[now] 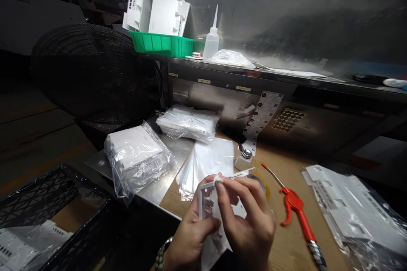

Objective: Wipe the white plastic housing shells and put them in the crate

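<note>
Low in the middle of the view, both my hands hold one white plastic part [208, 203] with cut-outs. My left hand [187, 241], a bead bracelet on its wrist, grips the part from the left with the thumb across its face. My right hand [251, 220] is closed on the part's right side, and its fingertips pinch a small white wad [218, 180] against the top edge. A stack of clear plastic bags [206, 163] lies on the wooden board just beyond my hands.
A red-handled air blow gun [297, 209] lies to the right. Bagged white parts lie at left [136, 156], behind [187, 123] and at far right [349, 211]. A black fan [92, 72], a black crate [38, 207], a green tray [162, 44] and a squeeze bottle [211, 40] stand around.
</note>
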Action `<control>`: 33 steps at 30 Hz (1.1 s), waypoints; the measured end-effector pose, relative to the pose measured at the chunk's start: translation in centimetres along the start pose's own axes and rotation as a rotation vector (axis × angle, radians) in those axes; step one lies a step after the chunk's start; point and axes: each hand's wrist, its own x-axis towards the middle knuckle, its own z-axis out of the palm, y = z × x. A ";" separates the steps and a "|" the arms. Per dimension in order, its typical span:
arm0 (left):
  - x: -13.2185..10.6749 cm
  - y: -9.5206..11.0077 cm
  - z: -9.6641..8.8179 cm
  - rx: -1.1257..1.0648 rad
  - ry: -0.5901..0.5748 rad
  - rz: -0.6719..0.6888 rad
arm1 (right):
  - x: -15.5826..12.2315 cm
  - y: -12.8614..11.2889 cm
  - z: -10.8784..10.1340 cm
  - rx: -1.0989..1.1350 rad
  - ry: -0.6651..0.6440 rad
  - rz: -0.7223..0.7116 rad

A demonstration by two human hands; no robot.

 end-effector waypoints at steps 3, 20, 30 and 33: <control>-0.1 0.0 0.4 0.048 -0.001 0.074 | 0.0 0.1 -0.4 0.000 -0.001 -0.038; 0.5 -0.8 2.7 0.393 0.119 0.349 | -0.6 -0.8 -0.9 -0.050 0.112 -0.103; -0.1 1.5 1.3 0.352 0.250 0.298 | 0.7 6.3 -2.9 -0.219 0.242 0.079; -0.7 3.7 0.5 0.117 0.277 0.166 | -0.8 13.1 -3.8 -0.441 -0.071 0.423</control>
